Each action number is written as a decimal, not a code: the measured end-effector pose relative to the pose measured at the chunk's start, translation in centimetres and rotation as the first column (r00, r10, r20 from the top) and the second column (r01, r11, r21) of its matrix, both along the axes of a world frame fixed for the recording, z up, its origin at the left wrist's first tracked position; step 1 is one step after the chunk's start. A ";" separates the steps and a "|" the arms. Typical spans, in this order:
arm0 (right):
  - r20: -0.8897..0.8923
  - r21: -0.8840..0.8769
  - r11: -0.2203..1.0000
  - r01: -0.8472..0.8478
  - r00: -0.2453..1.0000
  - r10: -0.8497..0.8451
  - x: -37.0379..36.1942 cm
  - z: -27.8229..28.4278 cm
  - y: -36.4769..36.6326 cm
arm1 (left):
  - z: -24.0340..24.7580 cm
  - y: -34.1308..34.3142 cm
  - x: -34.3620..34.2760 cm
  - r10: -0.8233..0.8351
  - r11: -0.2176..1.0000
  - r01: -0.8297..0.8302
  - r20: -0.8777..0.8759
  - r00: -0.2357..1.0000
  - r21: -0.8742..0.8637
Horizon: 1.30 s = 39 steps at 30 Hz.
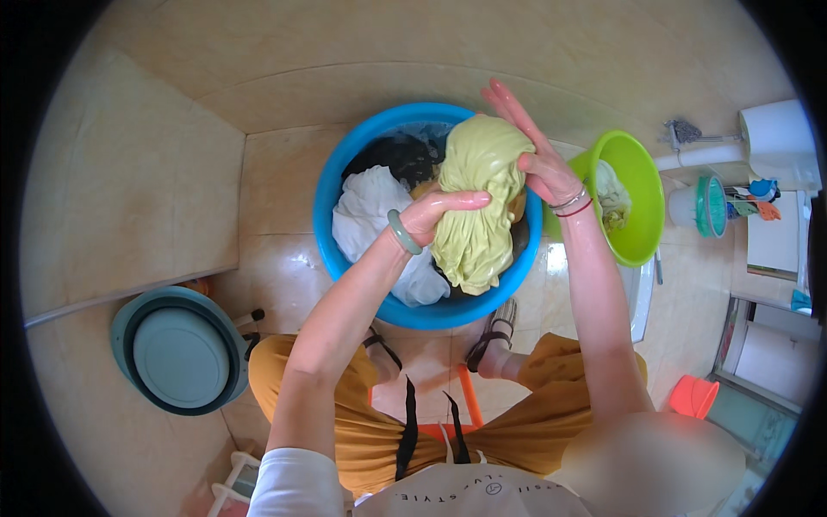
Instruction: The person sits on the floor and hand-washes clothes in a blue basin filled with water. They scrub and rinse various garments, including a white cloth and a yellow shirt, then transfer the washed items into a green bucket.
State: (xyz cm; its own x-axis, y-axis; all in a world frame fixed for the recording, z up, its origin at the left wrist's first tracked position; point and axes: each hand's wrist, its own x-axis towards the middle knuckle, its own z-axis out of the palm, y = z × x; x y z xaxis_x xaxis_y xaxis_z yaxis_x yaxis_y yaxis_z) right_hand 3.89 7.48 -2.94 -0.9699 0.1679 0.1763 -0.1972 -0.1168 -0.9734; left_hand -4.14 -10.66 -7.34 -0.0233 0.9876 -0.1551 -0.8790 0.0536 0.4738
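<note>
A bunched, wet yellow-green cloth (474, 233) is held up over a round blue tub (332, 276). My left hand (435, 211) grips its left side, thumb across the front and the other fingers hidden behind. Against its upper right side lies my right hand (541, 159), fingers stretched out and pointing up, thumb touching the folds. In the tub, a white cloth (370, 211) lies on the left and a dark cloth (392, 155) toward the back. Some brownish cloth shows partly behind the bundle; what lies directly under it is hidden.
A lime-green bucket (642, 207) with pale cloth inside stands right of the tub. At left is a grey-green basin (181, 358). A red container (693, 396) sits far right. My sandalled feet (493, 340) rest on tiles near the tub; walls rise behind and left.
</note>
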 end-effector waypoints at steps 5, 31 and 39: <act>0.116 -0.072 0.989 -0.131 0.984 0.139 -0.7 3.5 -2.3 | 1.9 -0.7 0.0 -0.005 1.000 0.002 -0.157 0.988 -0.020; 0.037 0.796 0.508 0.328 0.811 -0.583 0.0 -3.2 -8.2 | -4.2 0.8 5.2 -0.155 0.817 -0.475 -0.918 0.366 -0.328; 0.290 0.235 0.972 -0.025 0.956 -0.046 0.8 0.3 -2.1 | -0.4 -1.0 2.4 0.127 0.979 -0.189 -0.505 0.854 -0.073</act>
